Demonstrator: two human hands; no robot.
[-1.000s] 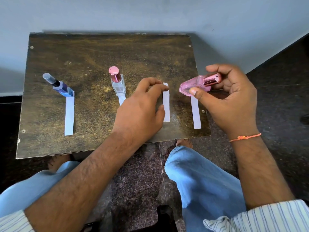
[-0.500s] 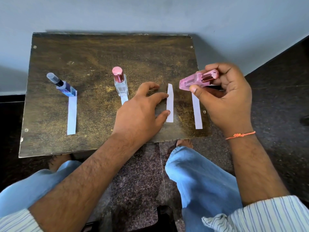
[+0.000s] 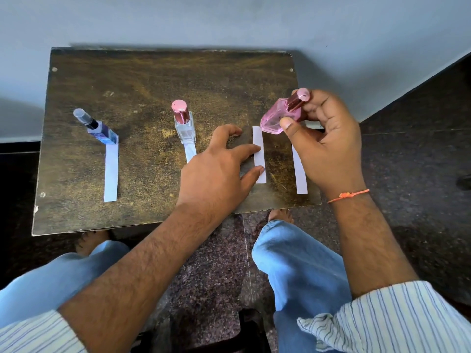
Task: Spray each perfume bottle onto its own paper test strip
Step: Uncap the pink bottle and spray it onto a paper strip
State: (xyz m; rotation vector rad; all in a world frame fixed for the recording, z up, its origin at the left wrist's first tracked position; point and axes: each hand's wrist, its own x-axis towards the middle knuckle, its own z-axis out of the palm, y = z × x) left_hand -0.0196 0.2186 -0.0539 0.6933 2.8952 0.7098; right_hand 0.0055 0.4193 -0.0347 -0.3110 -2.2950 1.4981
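Table: small worn wooden table top (image 3: 153, 80), dark brown with scuffed yellowish patches and screw heads near the corners. Everything below is placed relative to it.

Right hand: the right hand (image 3: 328, 146) is over the table's right edge, wrapped round the pink perfume bottle (image 3: 276, 118), thumb pressed on the glass body and fingers curled by the cap. There's an orange thread bracelet (image 3: 349, 195) on that wrist.

Pink bottle: faceted, see-through pink glass with a shiny rose-metallic cap, held tilted and lifted off the table, its base end pointing down-left, just above the top of the third strip.

Left hand: the left hand (image 3: 216, 174) lies low on the table's middle-right, fingers spread, holding nothing; two fingertips rest on the third strip (image 3: 259, 154), a plain flat white paper rectangle.

Fourth strip: same white paper (image 3: 300, 179), near the table's right edge, partly hidden behind the right hand.

Clear bottle: square clear glass bottle (image 3: 184, 127) with a rose-metallic cylinder cap, upright at table centre, standing on the top end of its own strip (image 3: 190, 152).

Blue bottle: slim bluish-purple bottle (image 3: 102, 132) with a clear plastic cap, on the table's left side, at the top of its strip (image 3: 111, 171).

Clothes: striped shirt cuffs, light blue jeans.
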